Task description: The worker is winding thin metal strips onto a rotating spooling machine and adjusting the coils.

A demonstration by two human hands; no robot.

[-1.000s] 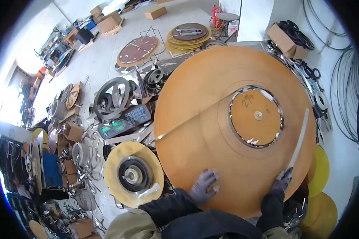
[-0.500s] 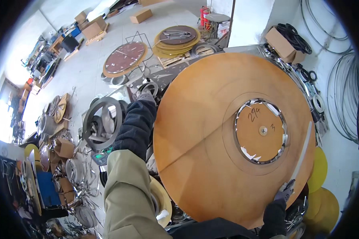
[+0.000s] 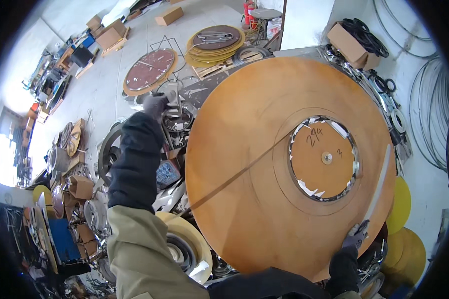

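A large orange-brown disc (image 3: 234,149) fills the middle, with a smaller round hub (image 3: 322,174) set in it. The hub has handwriting and a bolt at its centre; torn white bits line its rim. My right hand (image 3: 355,235), in a grey glove, is closed on the lower end of a pale translucent strip (image 3: 379,189) lying along the disc's right side. My gloved left hand (image 3: 155,103) is raised beyond the disc's left edge, fingers curled beside a silvery metal piece (image 3: 173,97). Motion blur hides what the fingers hold. A dark narrow band (image 3: 244,169) runs from hub to left edge.
Left of the disc are a blue patterned box (image 3: 167,173), a grey ring (image 3: 107,154) and a cream-rimmed reel (image 3: 204,244). Stacked yellow discs (image 3: 199,59) and a maroon disc (image 3: 147,72) lie beyond. Wire coils (image 3: 431,119) hang on the right wall.
My left hand has moved left and slightly up, with the silvery piece now beside it. The blue patterned box has come into sight. My right hand stays on the strip; the view shifted slightly.
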